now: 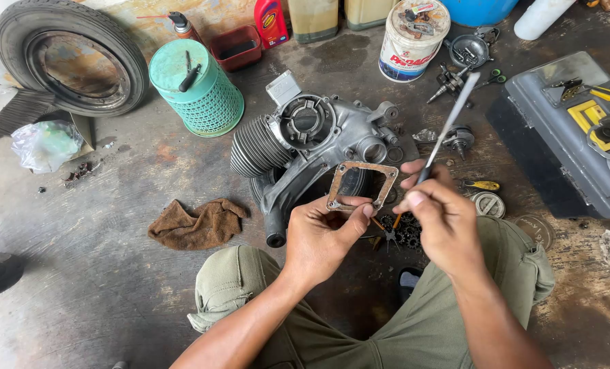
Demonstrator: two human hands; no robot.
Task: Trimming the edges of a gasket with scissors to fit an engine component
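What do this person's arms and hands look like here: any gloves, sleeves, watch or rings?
Both forearms are bare to the bottom edge of the picture; no sleeves show. The left hand and the right hand are ungloved, with no watch, ring or bracelet in sight. Below them, the person wears olive-green trousers with a cargo pocket at each knee.

Gasket (360, 184): thin, flat, matt, rust-brown stained, fibre or metal unclear. Engine casing (319, 140): cast metal, dull grey, finned cylinder. Brush handle (452, 119): smooth, pale grey. Rag (195, 224): brown cloth, rough, grimy. Basket (199, 92): teal plastic mesh. Floor (100, 273): rough concrete, oil-stained. Toolbox (558, 150): grey plastic, semi-gloss.
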